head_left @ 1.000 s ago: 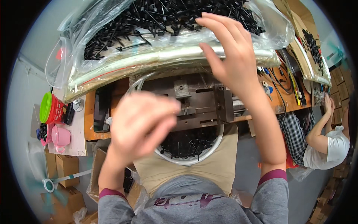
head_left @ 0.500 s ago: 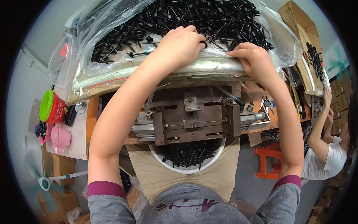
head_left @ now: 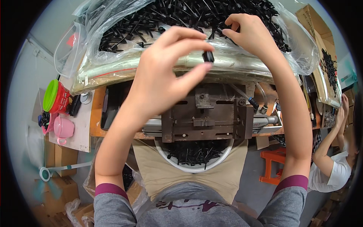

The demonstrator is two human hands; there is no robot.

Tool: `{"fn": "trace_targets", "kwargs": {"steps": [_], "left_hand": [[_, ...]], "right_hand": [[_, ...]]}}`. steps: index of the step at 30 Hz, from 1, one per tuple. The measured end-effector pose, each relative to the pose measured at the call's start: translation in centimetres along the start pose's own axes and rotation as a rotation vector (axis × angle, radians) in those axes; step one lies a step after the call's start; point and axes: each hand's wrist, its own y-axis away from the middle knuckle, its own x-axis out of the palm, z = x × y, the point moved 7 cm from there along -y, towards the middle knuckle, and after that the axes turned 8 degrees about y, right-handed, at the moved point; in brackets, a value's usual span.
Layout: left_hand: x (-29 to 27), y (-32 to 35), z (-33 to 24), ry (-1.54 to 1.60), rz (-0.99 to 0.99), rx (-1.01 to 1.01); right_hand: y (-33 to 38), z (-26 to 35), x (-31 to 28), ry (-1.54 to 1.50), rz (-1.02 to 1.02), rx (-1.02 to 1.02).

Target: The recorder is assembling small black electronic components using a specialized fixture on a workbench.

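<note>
My left hand (head_left: 162, 68) is raised over the metal fixture (head_left: 204, 117), slightly blurred. Between its thumb and fingertips it pinches a small black plastic part (head_left: 208, 56). Farther right, my right hand (head_left: 251, 34) reaches to the near edge of a heap of black plastic parts with thin stems (head_left: 177, 17). Its fingers are curled, thumb and forefinger closed around a black part at the heap, mostly hidden. The heap lies on clear plastic sheeting (head_left: 302, 56). Below the fixture, a white basket (head_left: 189, 171) on my lap holds more black stemmed pieces.
Air hoses (head_left: 242, 92) and a cylinder (head_left: 264, 120) flank the fixture. At left are a red tub with a green rim (head_left: 60, 99) and a pink cup (head_left: 63, 126). An orange stool (head_left: 270, 166) stands at right, near a co-worker (head_left: 332, 170). A cardboard box (head_left: 315, 22) sits back right.
My left hand has come back from the heap toward me, lifting a small black part. My right hand has moved up and slightly left, from the sheeting's edge to the heap.
</note>
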Motion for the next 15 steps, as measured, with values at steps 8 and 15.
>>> {"fn": "trace_targets", "kwargs": {"steps": [8, 15], "left_hand": [[3.6, 9.6, -6.3, 0.079, 0.207, -0.185], [7.4, 14.0, -6.1, -0.158, 0.25, -0.245]], "right_hand": [[0.1, 2.0, 1.5, -0.127, 0.215, 0.047], [4.2, 5.7, -2.3, -0.37, -0.011, 0.012]]}}
